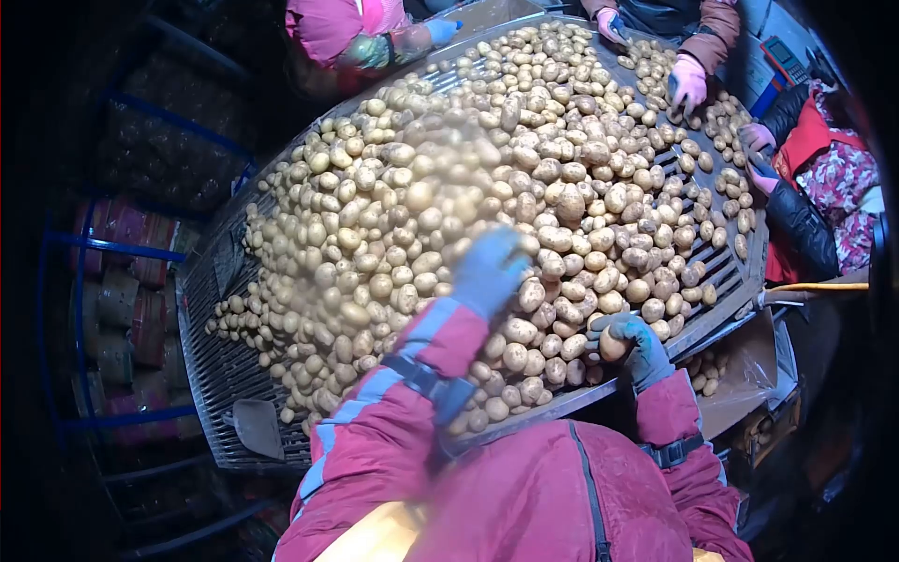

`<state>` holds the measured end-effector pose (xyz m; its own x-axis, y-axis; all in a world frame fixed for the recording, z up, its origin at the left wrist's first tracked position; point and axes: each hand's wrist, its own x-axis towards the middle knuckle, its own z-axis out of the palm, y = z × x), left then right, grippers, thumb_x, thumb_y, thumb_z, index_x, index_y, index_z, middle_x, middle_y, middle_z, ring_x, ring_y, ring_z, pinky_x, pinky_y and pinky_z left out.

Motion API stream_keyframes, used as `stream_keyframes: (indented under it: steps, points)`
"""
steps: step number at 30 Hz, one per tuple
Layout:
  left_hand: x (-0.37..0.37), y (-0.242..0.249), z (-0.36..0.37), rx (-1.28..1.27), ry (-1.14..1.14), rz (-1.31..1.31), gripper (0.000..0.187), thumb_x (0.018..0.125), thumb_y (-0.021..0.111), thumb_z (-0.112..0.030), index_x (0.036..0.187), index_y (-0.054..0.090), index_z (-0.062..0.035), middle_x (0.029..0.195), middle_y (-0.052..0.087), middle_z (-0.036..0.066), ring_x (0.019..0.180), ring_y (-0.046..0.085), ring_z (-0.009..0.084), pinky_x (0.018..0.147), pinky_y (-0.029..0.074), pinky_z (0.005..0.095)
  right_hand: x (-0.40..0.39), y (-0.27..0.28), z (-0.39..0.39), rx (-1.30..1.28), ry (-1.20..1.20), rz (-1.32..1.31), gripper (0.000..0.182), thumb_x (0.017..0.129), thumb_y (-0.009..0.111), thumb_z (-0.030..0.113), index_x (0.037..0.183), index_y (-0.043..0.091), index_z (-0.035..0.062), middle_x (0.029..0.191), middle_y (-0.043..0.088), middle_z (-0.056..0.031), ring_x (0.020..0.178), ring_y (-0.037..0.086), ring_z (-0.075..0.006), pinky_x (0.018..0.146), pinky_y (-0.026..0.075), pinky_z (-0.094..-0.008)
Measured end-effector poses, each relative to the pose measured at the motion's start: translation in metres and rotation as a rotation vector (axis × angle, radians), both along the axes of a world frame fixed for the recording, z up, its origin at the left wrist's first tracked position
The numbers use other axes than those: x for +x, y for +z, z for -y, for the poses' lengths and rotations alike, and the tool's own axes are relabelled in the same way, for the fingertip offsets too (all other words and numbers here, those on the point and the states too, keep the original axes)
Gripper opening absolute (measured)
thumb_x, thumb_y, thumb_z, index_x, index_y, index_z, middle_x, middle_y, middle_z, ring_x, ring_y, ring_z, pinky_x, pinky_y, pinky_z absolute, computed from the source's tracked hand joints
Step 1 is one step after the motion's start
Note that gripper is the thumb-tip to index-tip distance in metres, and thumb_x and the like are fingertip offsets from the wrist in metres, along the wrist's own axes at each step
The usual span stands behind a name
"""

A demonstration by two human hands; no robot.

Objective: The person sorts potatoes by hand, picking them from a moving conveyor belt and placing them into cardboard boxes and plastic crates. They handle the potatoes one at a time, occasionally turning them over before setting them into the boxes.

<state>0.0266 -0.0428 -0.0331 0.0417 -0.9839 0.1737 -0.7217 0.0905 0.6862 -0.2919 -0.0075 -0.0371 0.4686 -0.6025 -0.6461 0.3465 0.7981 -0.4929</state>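
A large heap of potatoes [548, 201] covers a slatted metal sorting table [211, 393]. My left hand [490, 272], in a blue glove, reaches over the middle of the heap near its potatoes. Its fingers are blurred, so their grip cannot be made out. At the near edge of the table, my right hand [644, 351], also gloved, is closed around a single potato [613, 345]. More potatoes lie just left of that hand.
Co-workers' gloved hands work at the far edge, including a pink glove [688, 84] and a blue glove [441, 32]. A grey scoop-like piece [257, 428] rests at the table's left end. A cardboard box [744, 384] with plastic stands below on the right.
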Motion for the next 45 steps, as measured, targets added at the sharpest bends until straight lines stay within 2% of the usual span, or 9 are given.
stream_keyframes:
  steps: [3, 6, 8, 11, 13, 22, 33, 39, 45]
  points:
    - [0.062, 0.049, 0.041, 0.027, 0.310, -0.029, 0.027, 0.087, 0.062, -0.010, 0.111, 0.068, -0.0012, 0.110, 0.069, 0.020, 0.099, 0.066, 0.0365, 0.090, 0.052, 0.0447, -0.002, -0.010, -0.004, -0.046, -0.008, -0.001, 0.041, 0.080, 0.062, 0.017, 0.112, 0.065, -0.0098, 0.102, 0.071, -0.0215, 0.090, 0.071, -0.0337, 0.084, 0.061, -0.0433]
    - [0.154, -0.014, 0.077, -0.195, 0.323, 0.468, 0.039, 0.089, 0.065, -0.028, 0.121, 0.068, -0.0055, 0.116, 0.068, 0.021, 0.111, 0.064, 0.0366, 0.097, 0.050, 0.0465, -0.003, -0.002, -0.010, -0.091, -0.051, -0.027, 0.041, 0.080, 0.060, 0.016, 0.112, 0.066, -0.0089, 0.098, 0.071, -0.0197, 0.088, 0.070, -0.0311, 0.084, 0.060, -0.0423]
    - [0.141, -0.003, 0.083, 0.189, 0.395, 0.651, 0.044, 0.091, 0.063, -0.039, 0.123, 0.067, -0.0095, 0.120, 0.067, 0.019, 0.115, 0.063, 0.0348, 0.099, 0.049, 0.0469, -0.004, 0.000, -0.012, -0.121, -0.075, -0.039, 0.041, 0.081, 0.059, 0.015, 0.113, 0.066, -0.0085, 0.097, 0.071, -0.0189, 0.087, 0.071, -0.0301, 0.083, 0.060, -0.0418]
    - [0.088, -0.008, 0.085, -0.026, 0.380, 0.585, 0.033, 0.091, 0.062, -0.039, 0.110, 0.070, -0.0122, 0.110, 0.070, 0.018, 0.106, 0.067, 0.0375, 0.093, 0.052, 0.0504, 0.002, 0.011, -0.011, -0.054, -0.101, -0.087, 0.038, 0.091, 0.059, 0.024, 0.113, 0.066, -0.0068, 0.094, 0.071, -0.0157, 0.085, 0.070, -0.0269, 0.080, 0.060, -0.0386]
    - [0.039, 0.027, 0.083, 0.404, 0.318, 0.390, 0.058, 0.084, 0.077, -0.030, 0.137, 0.061, -0.0160, 0.129, 0.062, 0.018, 0.121, 0.059, 0.0366, 0.104, 0.048, 0.0454, 0.009, 0.020, -0.008, -0.026, -0.109, -0.089, 0.039, 0.095, 0.059, 0.027, 0.113, 0.067, -0.0063, 0.093, 0.071, -0.0145, 0.082, 0.070, -0.0255, 0.077, 0.060, -0.0373]
    - [0.017, -0.018, 0.007, 0.099, 0.014, -0.046, 0.058, 0.084, 0.074, -0.023, 0.139, 0.058, -0.0107, 0.132, 0.063, 0.017, 0.121, 0.059, 0.0366, 0.106, 0.046, 0.0445, 0.006, 0.004, 0.002, -0.066, 0.012, 0.003, 0.030, 0.099, 0.058, 0.019, 0.117, 0.069, -0.0022, 0.090, 0.072, -0.0128, 0.076, 0.071, -0.0225, 0.068, 0.060, -0.0320]
    - [-0.024, -0.004, 0.062, -0.068, -0.136, 0.223, 0.057, 0.084, 0.076, -0.027, 0.136, 0.061, -0.0079, 0.135, 0.062, 0.021, 0.125, 0.058, 0.0377, 0.109, 0.044, 0.0459, -0.026, 0.035, -0.018, 0.017, -0.190, -0.094, 0.038, 0.102, 0.052, 0.024, 0.122, 0.066, -0.0047, 0.082, 0.070, -0.0121, 0.071, 0.069, -0.0229, 0.066, 0.060, -0.0346]
    - [-0.072, -0.064, 0.138, 0.089, -0.148, 0.322, 0.080, 0.082, 0.079, -0.035, 0.152, 0.047, -0.0152, 0.149, 0.049, 0.026, 0.138, 0.047, 0.0396, 0.115, 0.040, 0.0456, -0.069, 0.021, -0.048, 0.026, -0.304, 0.149, 0.067, 0.106, 0.042, 0.053, 0.143, 0.051, -0.0017, 0.122, 0.070, -0.0165, 0.102, 0.073, -0.0270, 0.074, 0.063, -0.0411]
    - [-0.097, -0.083, 0.153, -0.083, -0.235, 0.475, 0.080, 0.075, 0.080, -0.025, 0.150, 0.051, -0.0187, 0.113, 0.060, 0.018, 0.106, 0.059, 0.0373, 0.094, 0.050, 0.0481, -0.105, 0.046, -0.081, -0.114, -0.288, -0.229, 0.048, 0.105, 0.046, 0.037, 0.132, 0.064, 0.0029, 0.109, 0.071, -0.0139, 0.076, 0.073, -0.0223, 0.061, 0.060, -0.0265]
